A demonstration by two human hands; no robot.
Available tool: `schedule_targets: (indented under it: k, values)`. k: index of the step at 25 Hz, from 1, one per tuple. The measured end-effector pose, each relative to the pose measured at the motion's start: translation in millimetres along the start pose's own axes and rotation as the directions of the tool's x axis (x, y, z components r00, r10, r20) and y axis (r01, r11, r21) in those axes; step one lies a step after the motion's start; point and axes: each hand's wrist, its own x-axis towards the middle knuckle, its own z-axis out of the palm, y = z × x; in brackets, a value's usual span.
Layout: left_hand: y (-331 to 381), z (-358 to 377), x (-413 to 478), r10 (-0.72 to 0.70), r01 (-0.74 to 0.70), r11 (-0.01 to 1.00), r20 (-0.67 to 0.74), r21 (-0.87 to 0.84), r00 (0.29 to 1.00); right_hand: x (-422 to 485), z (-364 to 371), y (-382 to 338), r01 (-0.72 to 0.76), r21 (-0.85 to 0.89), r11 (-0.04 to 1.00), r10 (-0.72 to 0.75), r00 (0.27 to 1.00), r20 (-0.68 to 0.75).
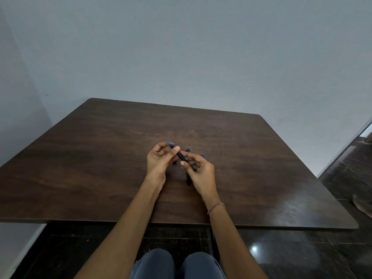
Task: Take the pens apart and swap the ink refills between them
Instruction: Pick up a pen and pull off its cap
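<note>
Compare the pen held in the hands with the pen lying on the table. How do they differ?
The held pen is lifted, pinched by the left hand and right hand; the lying pen rests on the table, partly behind the right hand. The held pen slants sideways; the lying pen points toward the person. The held pen shows a blue end; the lying pen's visible part is dark. Both are slim and dark.

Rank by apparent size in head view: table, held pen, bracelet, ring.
1. table
2-3. held pen and bracelet: similar span. The pen is partly hidden and the bracelet is nearer the camera, so they are left unranked.
4. ring
</note>
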Motion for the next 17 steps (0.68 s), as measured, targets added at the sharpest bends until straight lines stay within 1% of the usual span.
schedule_targets:
  k: [3,7,10,15,17]
  values:
    - [-0.3,0.5,-0.4,0.018,-0.018,1.0,-0.004,0.023,1.0,0.5,-0.6,-0.7,0.006,-0.016,1.0,-0.005,1.0,0.02]
    - [-0.8,-1.0,-1.2,-0.03,0.033,0.999,0.099,-0.024,0.995,1.0,-2.2,1.1,-0.033,0.06,0.998,0.033,0.999,-0.005]
    - [-1.1,-1.1,-2.3,-0.051,0.056,0.998,0.167,-0.027,0.985,1.6,-2.0,1.5,-0.063,0.052,0.997,0.064,0.998,-0.003]
    - [-2.2,-2.7,-1.3,-0.051,0.059,0.998,0.194,-0.037,0.98,1.9,-2.4,-0.2,-0.071,0.047,0.996,0.071,0.997,-0.004]
    - [-2.2,-2.8,-0.6,-0.053,0.06,0.998,0.176,-0.035,0.983,1.6,-2.1,-0.5,-0.068,0.035,0.997,0.068,0.998,-0.003]
